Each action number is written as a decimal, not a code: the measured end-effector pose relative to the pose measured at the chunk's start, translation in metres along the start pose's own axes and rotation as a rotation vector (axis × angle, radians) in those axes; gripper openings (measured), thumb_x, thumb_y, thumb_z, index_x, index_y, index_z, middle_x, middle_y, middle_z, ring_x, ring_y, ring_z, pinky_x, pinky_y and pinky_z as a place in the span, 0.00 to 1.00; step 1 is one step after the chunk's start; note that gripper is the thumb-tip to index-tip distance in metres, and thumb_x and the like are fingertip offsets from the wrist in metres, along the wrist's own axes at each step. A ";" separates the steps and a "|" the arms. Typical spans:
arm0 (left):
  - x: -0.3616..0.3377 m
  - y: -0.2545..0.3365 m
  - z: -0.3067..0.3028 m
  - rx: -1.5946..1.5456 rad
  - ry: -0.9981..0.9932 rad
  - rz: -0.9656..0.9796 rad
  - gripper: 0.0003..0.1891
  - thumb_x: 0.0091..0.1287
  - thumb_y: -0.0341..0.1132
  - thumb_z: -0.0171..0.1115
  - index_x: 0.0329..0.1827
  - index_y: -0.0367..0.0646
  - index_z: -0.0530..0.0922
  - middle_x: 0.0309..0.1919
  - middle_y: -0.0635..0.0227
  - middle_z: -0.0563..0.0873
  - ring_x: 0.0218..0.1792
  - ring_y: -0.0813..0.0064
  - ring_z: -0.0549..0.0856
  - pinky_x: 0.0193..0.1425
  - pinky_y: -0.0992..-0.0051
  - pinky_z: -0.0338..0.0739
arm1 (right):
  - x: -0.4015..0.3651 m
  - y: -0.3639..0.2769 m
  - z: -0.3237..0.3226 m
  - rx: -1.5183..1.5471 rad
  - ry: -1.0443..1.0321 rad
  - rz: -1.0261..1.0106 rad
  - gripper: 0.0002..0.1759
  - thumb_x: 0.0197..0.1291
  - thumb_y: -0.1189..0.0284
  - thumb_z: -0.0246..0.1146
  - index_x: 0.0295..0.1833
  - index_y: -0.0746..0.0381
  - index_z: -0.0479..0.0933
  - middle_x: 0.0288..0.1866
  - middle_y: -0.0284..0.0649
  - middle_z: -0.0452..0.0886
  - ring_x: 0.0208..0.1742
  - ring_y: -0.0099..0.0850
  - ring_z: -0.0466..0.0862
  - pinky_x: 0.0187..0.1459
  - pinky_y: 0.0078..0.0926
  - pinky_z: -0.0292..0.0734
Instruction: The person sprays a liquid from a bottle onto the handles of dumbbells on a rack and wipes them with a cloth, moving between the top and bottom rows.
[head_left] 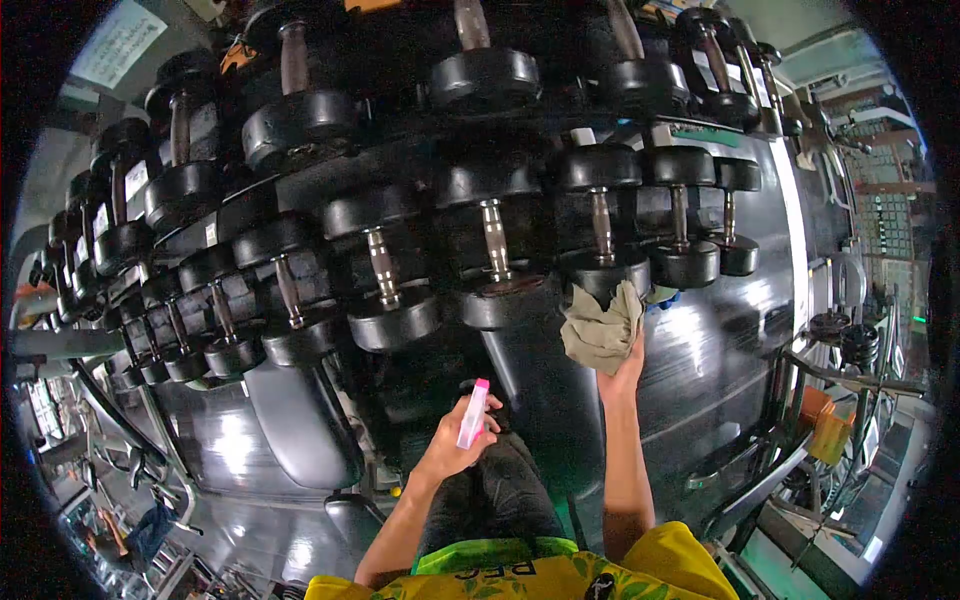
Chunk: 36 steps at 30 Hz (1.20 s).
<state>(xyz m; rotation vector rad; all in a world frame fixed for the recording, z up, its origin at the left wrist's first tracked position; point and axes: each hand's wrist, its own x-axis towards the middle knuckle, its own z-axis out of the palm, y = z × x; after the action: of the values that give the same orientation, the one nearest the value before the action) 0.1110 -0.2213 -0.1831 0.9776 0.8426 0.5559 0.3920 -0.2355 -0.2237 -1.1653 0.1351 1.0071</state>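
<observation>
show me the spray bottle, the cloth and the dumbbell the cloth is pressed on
spray bottle [471, 417]: head view, clear body below the pink cap
cloth [600, 332]: head view, bunched middle of the fabric
dumbbell [601, 225]: head view, metal handle between its two heads

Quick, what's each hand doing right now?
Left hand: closed around a spray bottle.
Right hand: gripping a cloth held against a dumbbell.
</observation>
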 end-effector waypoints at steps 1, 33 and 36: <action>-0.001 -0.008 0.000 0.026 -0.059 -0.017 0.23 0.59 0.23 0.59 0.58 0.37 0.65 0.46 0.63 0.77 0.33 0.77 0.81 0.38 0.76 0.77 | -0.005 -0.002 -0.002 0.012 0.004 -0.008 0.24 0.70 0.57 0.44 0.65 0.59 0.64 0.62 0.39 0.71 0.62 0.36 0.71 0.63 0.40 0.67; 0.004 -0.026 0.072 0.266 0.387 0.017 0.11 0.61 0.36 0.65 0.34 0.40 0.73 0.21 0.66 0.77 0.23 0.78 0.78 0.30 0.74 0.74 | 0.000 0.039 0.006 -0.652 -0.297 -0.465 0.22 0.62 0.72 0.59 0.62 0.58 0.68 0.58 0.41 0.73 0.55 0.37 0.77 0.56 0.36 0.72; 0.003 -0.025 0.066 0.221 0.358 -0.049 0.10 0.61 0.35 0.64 0.34 0.39 0.73 0.21 0.66 0.77 0.23 0.80 0.78 0.29 0.75 0.73 | 0.031 0.077 0.043 -1.343 -0.654 -1.294 0.20 0.51 0.73 0.62 0.53 0.54 0.75 0.57 0.40 0.75 0.62 0.41 0.71 0.65 0.44 0.62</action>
<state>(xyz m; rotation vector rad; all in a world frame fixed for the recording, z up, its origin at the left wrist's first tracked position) 0.1676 -0.2629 -0.1868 1.0709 1.2653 0.6148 0.3385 -0.1799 -0.2761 -1.5550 -1.8302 0.1009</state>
